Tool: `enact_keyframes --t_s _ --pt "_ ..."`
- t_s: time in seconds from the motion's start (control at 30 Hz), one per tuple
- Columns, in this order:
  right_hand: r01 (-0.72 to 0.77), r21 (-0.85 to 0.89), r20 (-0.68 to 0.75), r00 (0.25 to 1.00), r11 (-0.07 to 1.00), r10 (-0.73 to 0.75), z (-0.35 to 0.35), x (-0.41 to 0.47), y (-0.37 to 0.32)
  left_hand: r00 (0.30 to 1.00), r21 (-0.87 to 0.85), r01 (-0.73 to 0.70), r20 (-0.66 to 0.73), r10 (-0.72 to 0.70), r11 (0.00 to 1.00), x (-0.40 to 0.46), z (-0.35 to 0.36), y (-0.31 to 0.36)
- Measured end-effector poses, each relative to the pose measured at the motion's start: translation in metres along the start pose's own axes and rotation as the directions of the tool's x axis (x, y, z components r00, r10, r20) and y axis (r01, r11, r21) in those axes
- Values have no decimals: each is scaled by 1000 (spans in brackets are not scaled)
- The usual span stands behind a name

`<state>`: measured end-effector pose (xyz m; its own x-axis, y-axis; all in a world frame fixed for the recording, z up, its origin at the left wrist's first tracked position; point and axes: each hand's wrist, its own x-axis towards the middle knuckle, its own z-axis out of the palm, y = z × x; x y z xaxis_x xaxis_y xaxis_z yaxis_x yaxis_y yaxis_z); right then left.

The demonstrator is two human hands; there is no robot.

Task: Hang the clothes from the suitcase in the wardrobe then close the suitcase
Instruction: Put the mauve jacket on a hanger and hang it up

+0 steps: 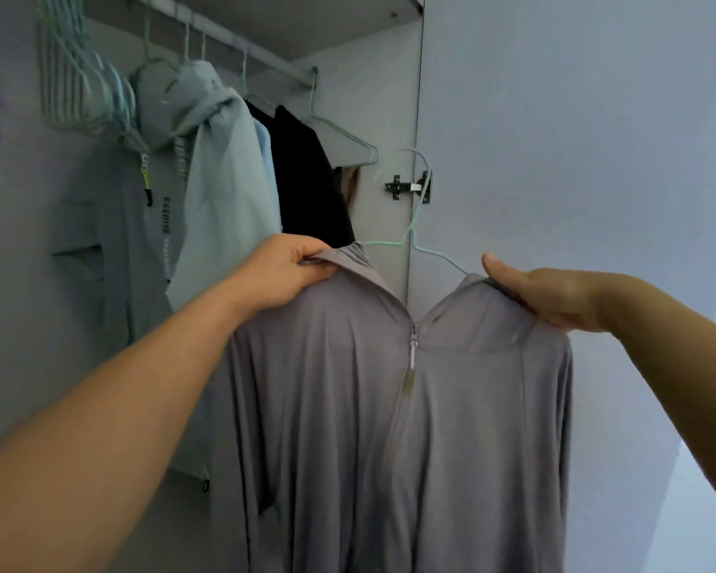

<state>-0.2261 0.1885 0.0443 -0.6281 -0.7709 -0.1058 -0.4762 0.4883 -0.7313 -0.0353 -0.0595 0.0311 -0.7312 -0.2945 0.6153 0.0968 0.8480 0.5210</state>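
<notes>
A grey zip-up jacket (410, 428) hangs in front of me on a mint green hanger (414, 237), whose hook rises near the wardrobe door's edge, apart from the rail. My left hand (290, 270) grips the jacket's left shoulder. At the right shoulder, my right hand (550, 293) holds the fabric with the thumb up. The wardrobe rail (240, 45) runs above at the upper left. The suitcase is out of view.
On the rail hang light blue-green jackets (207, 167), a black garment (306, 175) and several empty mint hangers (87, 88). One empty hanger (348, 138) hangs at the rail's right end. The open wardrobe door (575, 138) with its hinge (410, 186) fills the right side.
</notes>
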Motion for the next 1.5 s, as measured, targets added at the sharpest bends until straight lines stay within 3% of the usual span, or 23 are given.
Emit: enact_keyframes --t_s 0.13,0.33,0.4,0.47,0.53,0.67,0.77,0.93,1.07,1.17,1.33,1.5 --pt "220 -31 75 973 975 -217 -23 -12 -22 993 12 1 -117 0 1000 9 -38 8" --pt "524 267 -85 849 809 -522 -44 -22 -63 936 -121 5 -348 -47 993 10 -80 26" --pt "573 317 -172 818 756 -549 -36 -26 -83 852 -19 118 -511 -111 993 14 -93 12" --pt "589 385 -248 808 711 -534 -20 -31 -103 753 139 354 -629 -194 925 12 -99 2" --pt "598 396 -283 801 696 -528 0 -33 -121 699 -8 414 -638 -324 910 13 -101 -9" --pt "620 336 -395 776 709 -491 37 -17 -160 657 -323 430 -529 -537 843 20 -103 -28" --pt "646 256 -464 735 719 -495 62 6 -194 658 -414 447 -449 -605 793 30 -115 -37" --pt "670 128 -508 677 731 -532 85 39 -251 741 -511 354 -358 -568 784 51 -128 -32" --pt "702 3 -569 587 712 -576 90 61 -295 783 -423 294 -408 -470 857 63 -136 -35" --pt "679 -201 -573 503 706 -647 91 72 -320 808 -355 254 -433 -399 900 69 -142 -39" --pt "603 -470 -533 388 645 -751 100 92 -348 789 -380 255 -450 -419 889 75 -164 -62" --pt "645 -333 -617 402 688 -676 102 111 -375 797 -207 240 -516 -314 948 78 -184 -75"
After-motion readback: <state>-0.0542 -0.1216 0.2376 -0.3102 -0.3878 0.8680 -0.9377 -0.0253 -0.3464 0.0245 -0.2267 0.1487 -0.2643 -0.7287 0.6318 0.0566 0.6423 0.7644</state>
